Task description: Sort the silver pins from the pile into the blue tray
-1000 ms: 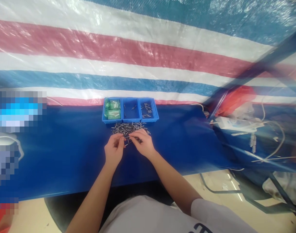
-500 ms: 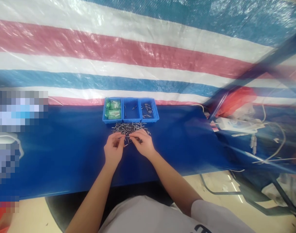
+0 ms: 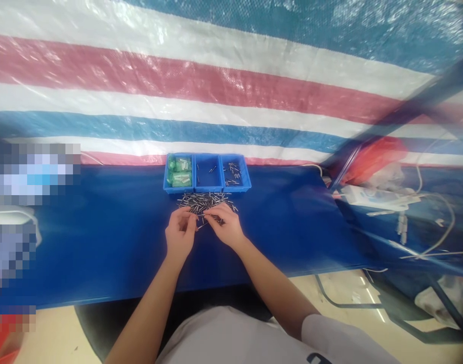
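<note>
A loose pile of thin metal pins (image 3: pixel 203 200) lies on the blue table, just in front of the blue bins. My left hand (image 3: pixel 181 230) is at the pile's near left edge, thumb and fingers pinched together; what is between them is too small to make out. Close beside it, my right hand (image 3: pixel 225 222) covers the pile's near right part, its thumb and forefinger closed on what looks like a slim metal pin. A small gap separates the two sets of fingertips. Some pins are hidden beneath the hands.
Three joined blue bins (image 3: pixel 208 188) stand behind the pile: green-wrapped packets (image 3: pixel 180 172) on the left, a few pins in the middle, several on the right. A striped plastic sheet (image 3: pixel 231 91) hangs behind. Cables, a white box (image 3: pixel 379 197) and a red bag (image 3: pixel 379 156) sit at right.
The view has shifted slightly, so the table and bins appear a little farther right. My fingertips have drawn slightly apart; both hands stay pinched over the near edge of the pile.
</note>
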